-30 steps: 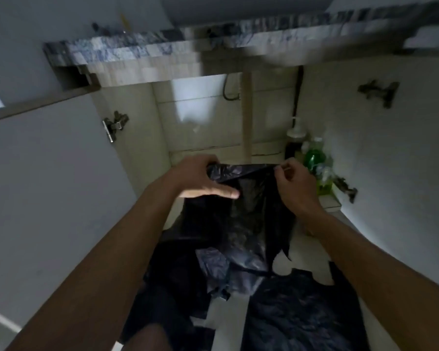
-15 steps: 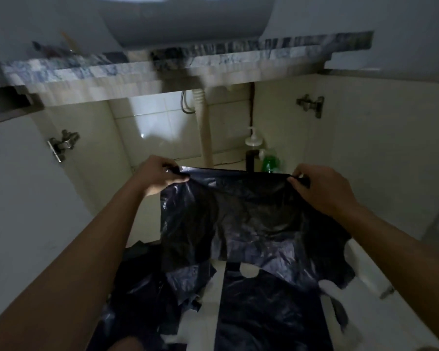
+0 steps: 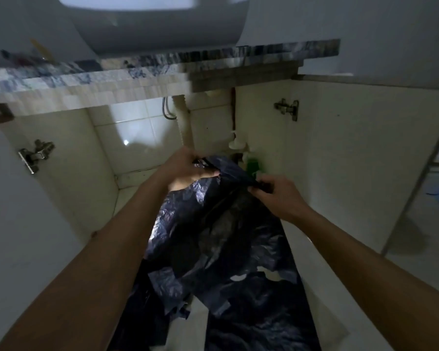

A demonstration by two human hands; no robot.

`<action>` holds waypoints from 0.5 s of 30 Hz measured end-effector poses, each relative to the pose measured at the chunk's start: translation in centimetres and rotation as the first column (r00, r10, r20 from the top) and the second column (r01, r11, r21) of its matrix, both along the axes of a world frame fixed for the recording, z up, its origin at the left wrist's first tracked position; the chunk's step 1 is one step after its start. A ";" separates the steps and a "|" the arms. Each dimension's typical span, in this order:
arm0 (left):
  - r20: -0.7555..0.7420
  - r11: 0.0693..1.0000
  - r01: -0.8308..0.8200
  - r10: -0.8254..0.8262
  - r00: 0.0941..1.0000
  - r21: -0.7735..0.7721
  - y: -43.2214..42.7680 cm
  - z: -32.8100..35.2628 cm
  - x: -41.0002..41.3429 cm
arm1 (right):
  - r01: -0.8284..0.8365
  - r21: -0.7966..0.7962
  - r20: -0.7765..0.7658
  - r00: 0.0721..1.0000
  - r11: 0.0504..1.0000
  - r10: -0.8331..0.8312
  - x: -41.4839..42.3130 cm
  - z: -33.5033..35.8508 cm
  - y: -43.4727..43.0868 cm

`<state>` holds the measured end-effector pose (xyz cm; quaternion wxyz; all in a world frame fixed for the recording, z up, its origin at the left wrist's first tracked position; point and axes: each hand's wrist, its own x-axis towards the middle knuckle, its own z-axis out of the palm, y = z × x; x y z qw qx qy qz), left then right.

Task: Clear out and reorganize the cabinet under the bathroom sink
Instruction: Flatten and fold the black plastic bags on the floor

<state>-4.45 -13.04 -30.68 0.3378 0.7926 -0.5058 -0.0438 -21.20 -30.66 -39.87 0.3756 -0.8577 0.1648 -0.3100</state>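
A black plastic bag [image 3: 213, 224] hangs in front of the open cabinet [image 3: 104, 148] under the sink. My left hand [image 3: 185, 168] grips its top edge at the left, and my right hand [image 3: 276, 196] pinches the same edge at the right, the two hands close together. Behind the bag, at the cabinet's back right, a green bottle [image 3: 254, 165] and a white pump dispenser [image 3: 236, 144] show partly. More black bags [image 3: 251, 312] lie crumpled on the floor below.
A white drain pipe [image 3: 183, 122] runs down the cabinet's middle. Both doors stand open, with a hinge at the left [image 3: 34, 154] and one at the right [image 3: 288, 108]. The marble counter edge [image 3: 162, 64] and the basin [image 3: 157, 21] overhang above.
My hands have come together, folding the bag's stretched top edge narrower. The view has tilted further up toward the basin.
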 end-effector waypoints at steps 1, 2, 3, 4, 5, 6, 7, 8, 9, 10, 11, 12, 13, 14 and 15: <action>0.010 1.000 0.005 -0.005 1.000 -0.004 -0.2 -0.1 -0.1 | -0.008 0.001 -0.031 0.999 1.000 0.008 -0.3 0.3 -0.2; 0.018 1.000 0.001 -0.001 1.000 -0.005 -0.5 -0.1 -0.4 | -0.024 0.008 -0.033 0.999 1.000 0.024 -0.4 0.7 -0.3; 0.032 1.000 -0.004 0.004 0.999 0.001 -1.0 -0.2 -0.7 | -0.042 0.016 0.000 0.999 0.999 0.042 -0.3 1.4 -0.2; 0.042 1.000 -0.005 0.004 0.999 0.013 -1.5 -0.2 -0.9 | -0.043 -0.007 0.053 0.998 0.999 0.044 -0.1 2.3 0.0; 0.041 1.000 -0.004 0.003 0.999 0.023 -1.9 -0.4 -1.1 | -0.029 -0.035 0.109 0.994 0.999 0.033 0.2 3.1 0.1; 0.029 1.000 -0.013 0.013 0.999 0.023 -2.1 -0.5 -1.1 | 0.007 -0.053 0.164 0.986 0.999 0.002 0.4 3.9 0.1; 0.024 0.999 -0.038 0.037 0.999 0.030 -2.2 -0.7 -1.0 | 0.053 -0.036 0.202 0.978 0.998 -0.044 0.4 4.4 -0.1; 0.035 0.997 -0.063 0.061 0.998 0.045 -2.2 -1.1 -0.8 | 0.096 -0.004 0.220 0.971 0.995 -0.093 0.2 4.8 -0.5; 0.056 0.993 -0.090 0.086 0.995 0.074 -1.9 -1.6 -0.3 | 0.142 0.035 0.216 0.966 0.989 -0.146 -0.2 5.0 -1.0; 0.080 0.988 -0.116 0.108 0.991 0.100 -1.6 -2.2 0.1 | 0.190 0.075 0.196 0.960 0.979 -0.202 -0.8 4.8 -1.7; 0.100 0.982 -0.145 0.133 0.986 0.125 -1.0 -2.8 0.6 | 0.229 0.118 0.165 0.955 0.966 -0.247 -1.5 4.6 -2.3; 0.114 0.975 -0.169 0.153 0.982 0.144 -0.5 -3.4 1.3 | 0.255 0.158 0.126 0.953 0.954 -0.276 -2.2 4.1 -3.1; 0.124 0.970 -0.191 0.173 0.977 0.153 0.0 -3.9 1.9 | 0.265 0.192 0.083 0.955 0.945 -0.285 -3.1 3.7 -3.9; 0.135 0.964 -0.214 0.194 0.972 0.158 0.4 -4.1 2.5 | 0.263 0.220 0.039 0.960 0.939 -0.278 -3.9 3.4 -4.6; 0.147 0.960 -0.234 0.211 0.966 0.155 0.7 -4.1 2.8 | 0.249 0.246 -0.001 0.966 0.937 -0.257 -4.8 3.3 -5.2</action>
